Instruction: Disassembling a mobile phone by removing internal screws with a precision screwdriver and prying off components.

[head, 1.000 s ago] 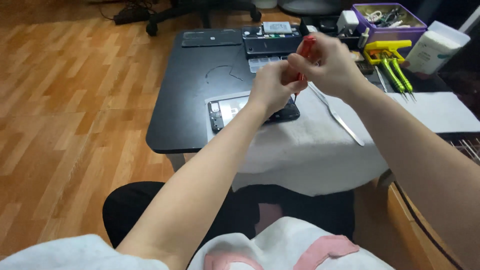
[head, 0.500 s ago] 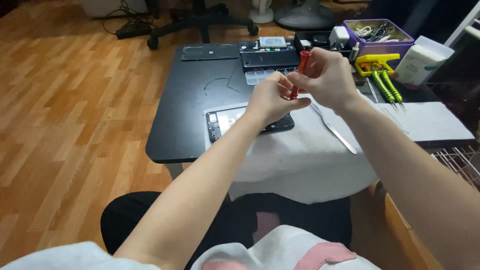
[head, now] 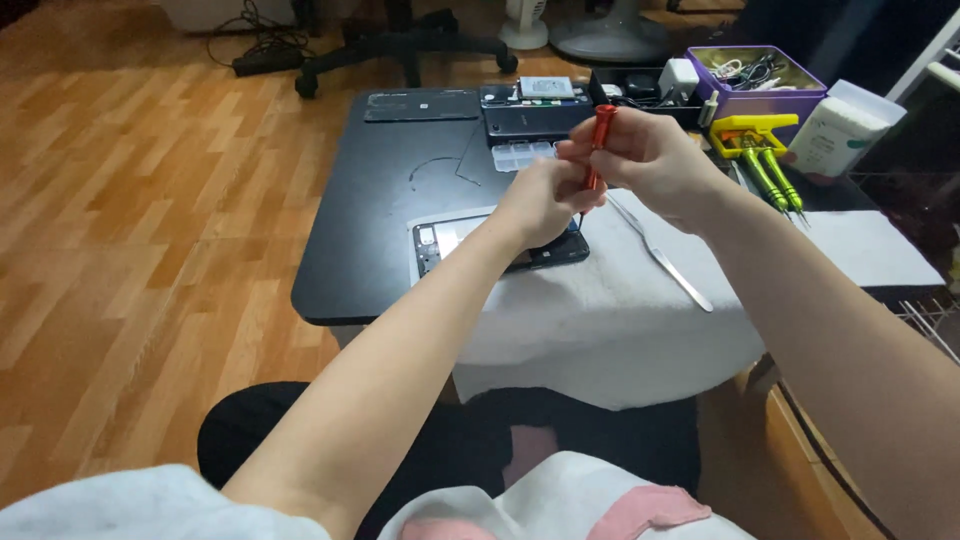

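My right hand (head: 655, 160) pinches the red screwdriver (head: 599, 140) upright above the opened phone (head: 470, 245) on the bench (head: 370, 220); my left hand (head: 540, 200) closes on its lower end, steadying the tip.

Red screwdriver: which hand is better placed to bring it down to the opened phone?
Right, probably. The right hand grips the red screwdriver around its handle, upright. The left hand only pinches near its lower end, above the opened phone on the white cloth.
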